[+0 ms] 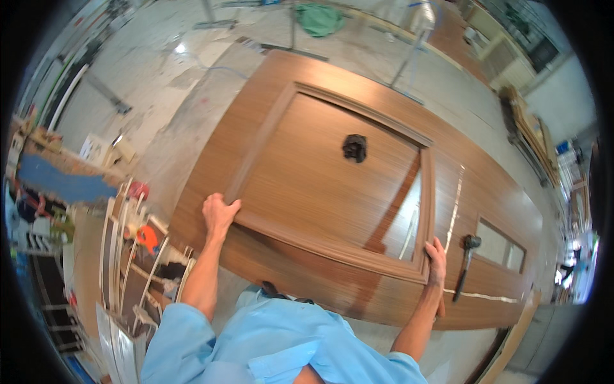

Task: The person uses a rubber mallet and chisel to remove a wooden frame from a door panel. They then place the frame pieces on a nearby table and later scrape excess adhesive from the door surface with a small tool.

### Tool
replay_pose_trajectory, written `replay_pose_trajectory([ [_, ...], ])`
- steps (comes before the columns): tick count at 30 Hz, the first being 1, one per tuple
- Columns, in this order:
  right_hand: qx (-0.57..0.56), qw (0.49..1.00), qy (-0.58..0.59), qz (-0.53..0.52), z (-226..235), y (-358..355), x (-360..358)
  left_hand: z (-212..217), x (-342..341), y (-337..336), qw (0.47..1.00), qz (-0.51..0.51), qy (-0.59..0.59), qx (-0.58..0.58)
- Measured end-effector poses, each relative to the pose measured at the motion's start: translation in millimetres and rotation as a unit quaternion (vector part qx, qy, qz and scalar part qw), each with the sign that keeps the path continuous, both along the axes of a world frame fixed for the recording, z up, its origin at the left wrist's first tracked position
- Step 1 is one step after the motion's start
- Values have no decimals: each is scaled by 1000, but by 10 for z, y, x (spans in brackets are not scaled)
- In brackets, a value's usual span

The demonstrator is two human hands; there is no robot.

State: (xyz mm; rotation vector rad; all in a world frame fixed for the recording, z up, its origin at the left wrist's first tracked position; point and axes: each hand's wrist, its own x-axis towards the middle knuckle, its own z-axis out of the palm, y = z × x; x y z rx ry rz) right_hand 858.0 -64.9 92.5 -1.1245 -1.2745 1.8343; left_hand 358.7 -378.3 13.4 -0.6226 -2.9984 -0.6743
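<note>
A big framed wooden panel point(326, 179) lies flat on top of a large brown door point(486, 192). The panel sits over the middle of the door, a bit crooked, with its near edge close to the door's near edge. Through a gap on its right side, a window hole in the door shows.

The person grips the panel with both hands, set far apart. The left hand point(219, 214) is closed on the panel's near left corner, with the thumb on top of the frame. The right hand point(437, 259) is closed on the near right corner, with the fingers curled over the frame edge.

A small black thing point(354, 148) rests on the panel, near its far right corner. I cannot tell what it is.

A hammer point(466, 264) with a black head lies on the door, just to the right of the right hand. Past it, near the door's right end, there is 1 small window point(502, 246) cut in the door.

On the floor by the door's left end, white strips point(144, 275) stand in a bunch. A green cloth point(320, 19) lies far off, beyond the door's far edge.
</note>
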Motion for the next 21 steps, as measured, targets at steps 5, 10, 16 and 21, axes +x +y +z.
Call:
replay_pose_trajectory([
  [5, -15, 975, -214, 48, -553, 37, 147, -17, -88, -264, 984, 50, -120, 119],
  [10, 394, 687, -611, 7, -742, -52, -59, -2, 33, -596, 987, 90, -97, 87],
  [16, 404, 851, -319, 104, -475, -352, -1751, -65, 162, -651, 977, 116, -125, 127],
  [21, 531, 710, -171, 430, -502, -1308, -3691, -193, 267, -495, 985, 101, 0, 144],
])
